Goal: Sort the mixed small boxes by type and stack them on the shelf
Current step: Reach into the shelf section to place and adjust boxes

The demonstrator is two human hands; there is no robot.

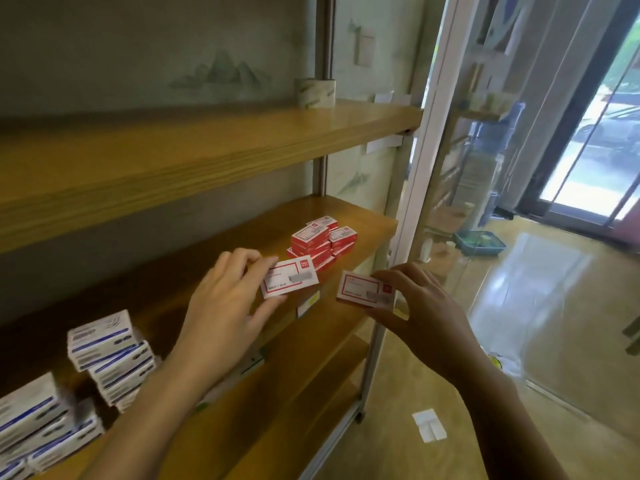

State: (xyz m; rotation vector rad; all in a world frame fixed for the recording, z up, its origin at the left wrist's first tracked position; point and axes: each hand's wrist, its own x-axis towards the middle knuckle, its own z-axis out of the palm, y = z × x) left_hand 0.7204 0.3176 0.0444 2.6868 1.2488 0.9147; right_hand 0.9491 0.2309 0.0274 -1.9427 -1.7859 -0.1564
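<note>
Left hand (225,299) pinches one red-and-white box (290,281) between thumb and curled fingers, in front of the middle shelf (374,220). Right hand (419,306) pinches a second red-and-white box (363,289) the same way, just beside the shelf's front edge, apart from the first. That makes two boxes held, one per hand. A red pile (322,242) sits on the shelf behind them, too tightly packed to count. Blue-and-white boxes (107,351) are stacked at lower left, blurred. The left-hand box's red corner seems to read "deli"; the finer print is unreadable.
</note>
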